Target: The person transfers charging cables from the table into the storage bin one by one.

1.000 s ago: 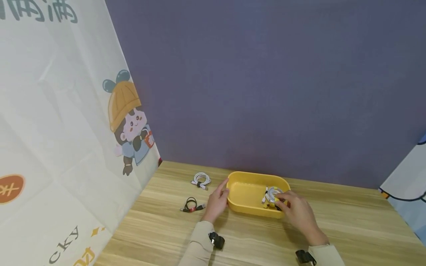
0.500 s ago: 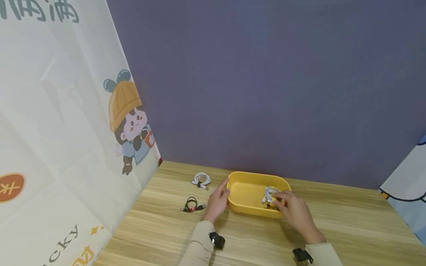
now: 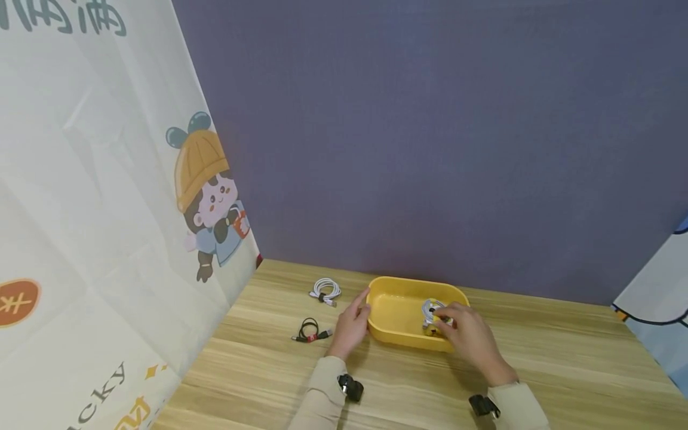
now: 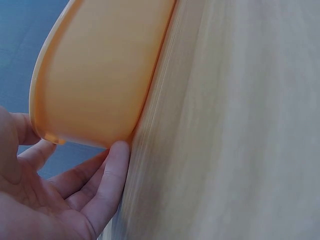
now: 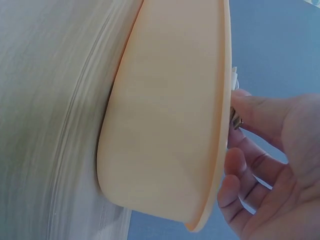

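A yellow plastic bin point(image 3: 405, 339) stands on the table. My left hand point(image 3: 349, 328) rests against its left end, with fairly straight fingertips touching the end wall in the left wrist view. My right hand point(image 3: 475, 340) reaches over the right end of the bin. Thumb and index finger pinch part of a cable bundle; in the right wrist view a white piece and a small dark, shiny bit point(image 5: 237, 120) show at the fingertips. Inside the bin, a white coiled cable point(image 3: 427, 309) lies by the fingers, with a yellow-and-black item point(image 3: 432, 330) just below it.
Left of the bin on the wooden table point(image 3: 247, 370) lie a white coiled cable with a black strap point(image 3: 321, 297) and a black cable with a red tie point(image 3: 322, 335). A dark blue-grey wall point(image 3: 430, 149) rises behind. A printed white sheet point(image 3: 107, 209) hangs at left.
My right hand has moved a little left inside the bin, and the white coil at its fingertips has shifted left too. My left hand has stayed put.
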Action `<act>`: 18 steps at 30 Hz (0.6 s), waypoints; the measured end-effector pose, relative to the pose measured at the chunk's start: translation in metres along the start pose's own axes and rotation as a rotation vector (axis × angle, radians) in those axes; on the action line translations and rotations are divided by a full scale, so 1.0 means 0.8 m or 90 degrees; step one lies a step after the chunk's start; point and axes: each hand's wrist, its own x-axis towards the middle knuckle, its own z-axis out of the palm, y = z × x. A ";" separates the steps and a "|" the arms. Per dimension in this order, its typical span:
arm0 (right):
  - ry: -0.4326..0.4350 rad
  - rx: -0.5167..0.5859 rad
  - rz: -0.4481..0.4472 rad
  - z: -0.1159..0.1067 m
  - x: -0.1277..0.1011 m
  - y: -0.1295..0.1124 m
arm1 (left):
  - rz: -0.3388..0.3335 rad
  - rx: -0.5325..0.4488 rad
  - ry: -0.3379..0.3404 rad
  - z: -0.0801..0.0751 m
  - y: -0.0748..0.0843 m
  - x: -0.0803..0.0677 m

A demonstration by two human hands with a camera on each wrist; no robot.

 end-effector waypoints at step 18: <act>-0.035 0.028 0.020 0.017 0.004 -0.019 | 0.002 -0.004 -0.009 -0.009 -0.003 -0.007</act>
